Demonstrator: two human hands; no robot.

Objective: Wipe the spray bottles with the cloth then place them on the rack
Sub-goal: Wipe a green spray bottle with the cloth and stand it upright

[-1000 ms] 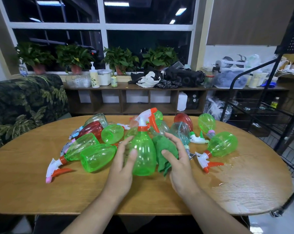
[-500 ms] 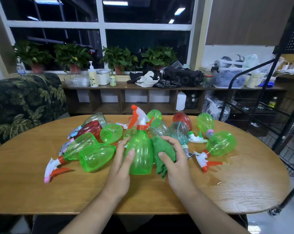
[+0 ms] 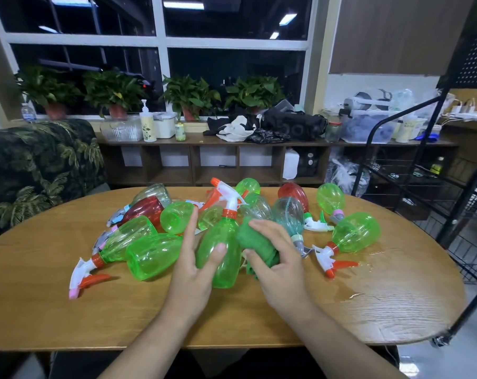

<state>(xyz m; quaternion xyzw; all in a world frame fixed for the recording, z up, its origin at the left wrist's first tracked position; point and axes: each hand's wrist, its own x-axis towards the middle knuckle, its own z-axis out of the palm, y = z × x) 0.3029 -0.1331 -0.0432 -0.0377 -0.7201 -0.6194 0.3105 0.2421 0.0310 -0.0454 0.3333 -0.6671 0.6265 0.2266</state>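
My left hand [image 3: 192,265] grips a green spray bottle [image 3: 223,242] with a white and orange trigger head, held upright just above the wooden table [image 3: 382,305]. My right hand [image 3: 279,265] holds a bunched green cloth [image 3: 252,240] against the bottle's right side. Several more spray bottles lie on the table behind, green [image 3: 356,232], red [image 3: 147,207] and clear [image 3: 288,214]. The black wire rack [image 3: 423,170] stands at the right, beyond the table's edge.
Wet patches glisten on the table's right part [image 3: 366,269]. A leaf-print sofa [image 3: 35,165] sits at the left. Along the window runs a low shelf [image 3: 204,160] carrying plants, bags and containers.
The bottle has turned in my left hand, its trigger head swinging from right to left. My right hand with the cloth has slid up along the bottle's side.
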